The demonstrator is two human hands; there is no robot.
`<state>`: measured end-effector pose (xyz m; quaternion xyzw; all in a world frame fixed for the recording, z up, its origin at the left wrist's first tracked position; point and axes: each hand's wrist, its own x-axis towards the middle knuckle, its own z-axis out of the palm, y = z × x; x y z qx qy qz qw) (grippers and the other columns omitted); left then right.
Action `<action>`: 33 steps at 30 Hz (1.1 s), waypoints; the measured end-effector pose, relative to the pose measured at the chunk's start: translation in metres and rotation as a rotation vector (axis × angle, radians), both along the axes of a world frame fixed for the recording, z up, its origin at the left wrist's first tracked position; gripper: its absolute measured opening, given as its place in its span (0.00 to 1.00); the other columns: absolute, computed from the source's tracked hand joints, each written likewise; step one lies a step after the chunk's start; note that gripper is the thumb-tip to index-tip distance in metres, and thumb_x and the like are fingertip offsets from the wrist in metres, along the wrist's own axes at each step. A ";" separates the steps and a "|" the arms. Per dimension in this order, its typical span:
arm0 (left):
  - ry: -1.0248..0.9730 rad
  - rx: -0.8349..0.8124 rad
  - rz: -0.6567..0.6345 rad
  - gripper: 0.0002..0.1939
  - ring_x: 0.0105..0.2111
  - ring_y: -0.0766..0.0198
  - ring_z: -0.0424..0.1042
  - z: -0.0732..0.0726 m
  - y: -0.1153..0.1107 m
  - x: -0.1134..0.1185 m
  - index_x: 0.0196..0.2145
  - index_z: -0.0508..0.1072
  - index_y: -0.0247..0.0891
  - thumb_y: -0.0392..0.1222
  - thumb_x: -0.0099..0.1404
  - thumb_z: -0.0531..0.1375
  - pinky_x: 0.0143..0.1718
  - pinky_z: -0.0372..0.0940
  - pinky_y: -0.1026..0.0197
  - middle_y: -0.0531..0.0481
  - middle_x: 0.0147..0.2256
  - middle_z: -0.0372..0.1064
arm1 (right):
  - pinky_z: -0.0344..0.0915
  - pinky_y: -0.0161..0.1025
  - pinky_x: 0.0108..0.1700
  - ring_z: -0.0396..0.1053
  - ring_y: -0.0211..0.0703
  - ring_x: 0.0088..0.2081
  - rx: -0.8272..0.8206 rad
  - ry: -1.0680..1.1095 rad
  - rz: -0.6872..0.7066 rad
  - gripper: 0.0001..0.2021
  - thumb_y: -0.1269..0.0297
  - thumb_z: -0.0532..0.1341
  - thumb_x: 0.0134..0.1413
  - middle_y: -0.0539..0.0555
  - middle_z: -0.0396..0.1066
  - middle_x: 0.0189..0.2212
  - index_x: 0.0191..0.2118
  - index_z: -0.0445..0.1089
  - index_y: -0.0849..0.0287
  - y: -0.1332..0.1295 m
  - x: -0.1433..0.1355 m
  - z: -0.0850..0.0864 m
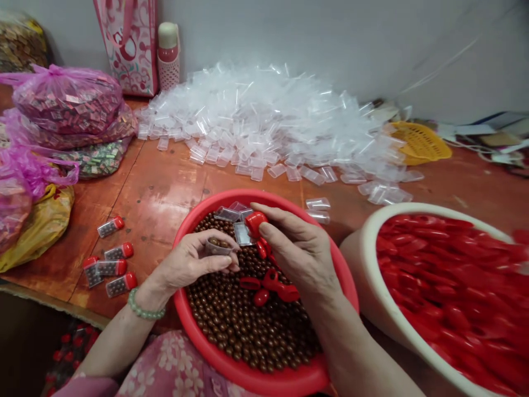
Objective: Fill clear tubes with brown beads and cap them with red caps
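My left hand (198, 258) grips a small clear plastic box (219, 246) with brown balls inside, its open mouth facing up. In my right hand (297, 248), thumb and fingers pinch a red plastic cap (255, 221). Both hands are above a red basin (349, 275) filled with small brown balls (243, 320). Several more red caps (270, 284) lie on the balls beneath my right hand. Some empty clear boxes (227, 214) rest on the balls at the basin's far side; one of them is right beside the held cap.
A heap of clear boxes (264, 121) covers the table's back. At right, a white tub (370, 237) holds red caps. Several filled, capped boxes (115, 251) lie at left near tied plastic bags (70, 102). A yellow basket (425, 140), bottle (168, 58) and pink bag (130, 49) stand behind.
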<state>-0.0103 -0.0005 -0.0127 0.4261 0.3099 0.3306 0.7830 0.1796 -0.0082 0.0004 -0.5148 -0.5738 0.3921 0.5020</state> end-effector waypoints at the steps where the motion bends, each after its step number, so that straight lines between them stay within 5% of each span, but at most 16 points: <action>1: 0.018 0.014 -0.023 0.13 0.33 0.66 0.72 0.000 0.001 0.000 0.38 0.74 0.36 0.43 0.56 0.68 0.38 0.65 0.63 0.50 0.32 0.73 | 0.72 0.44 0.50 0.75 0.44 0.46 -0.001 -0.006 0.007 0.13 0.61 0.62 0.59 0.51 0.77 0.46 0.49 0.74 0.50 -0.001 -0.001 0.000; 5: 0.085 0.035 -0.035 0.12 0.34 0.66 0.71 0.001 0.004 0.004 0.35 0.75 0.35 0.40 0.54 0.69 0.43 0.64 0.62 0.51 0.33 0.72 | 0.69 0.46 0.54 0.74 0.45 0.48 0.057 -0.083 0.045 0.13 0.62 0.61 0.59 0.53 0.77 0.47 0.50 0.74 0.52 -0.005 -0.006 0.001; 9: 0.088 0.038 -0.020 0.12 0.31 0.68 0.67 0.001 0.005 0.006 0.37 0.75 0.36 0.39 0.55 0.67 0.37 0.62 0.65 0.52 0.31 0.70 | 0.70 0.42 0.51 0.74 0.42 0.47 0.112 -0.057 0.046 0.14 0.64 0.61 0.60 0.52 0.76 0.47 0.51 0.71 0.50 -0.008 -0.009 0.000; 15: 0.057 0.076 -0.054 0.12 0.36 0.66 0.68 -0.004 0.004 0.006 0.39 0.74 0.35 0.38 0.57 0.65 0.45 0.61 0.61 0.51 0.35 0.71 | 0.72 0.43 0.48 0.75 0.43 0.43 0.165 -0.131 0.050 0.09 0.65 0.61 0.59 0.53 0.78 0.42 0.45 0.72 0.54 -0.010 -0.015 0.000; 23: 0.046 0.120 -0.095 0.11 0.36 0.66 0.66 -0.007 0.005 0.006 0.40 0.73 0.34 0.37 0.58 0.62 0.43 0.60 0.61 0.52 0.34 0.69 | 0.72 0.39 0.43 0.75 0.41 0.39 0.376 -0.358 0.128 0.11 0.73 0.61 0.57 0.52 0.77 0.37 0.45 0.72 0.54 -0.007 -0.017 -0.001; 33: 0.163 0.118 -0.166 0.08 0.26 0.70 0.62 -0.004 0.003 0.004 0.37 0.66 0.33 0.40 0.62 0.58 0.31 0.59 0.64 0.55 0.27 0.63 | 0.73 0.38 0.41 0.76 0.41 0.38 0.275 -0.451 0.214 0.09 0.70 0.61 0.58 0.54 0.78 0.37 0.45 0.72 0.57 -0.005 -0.008 0.003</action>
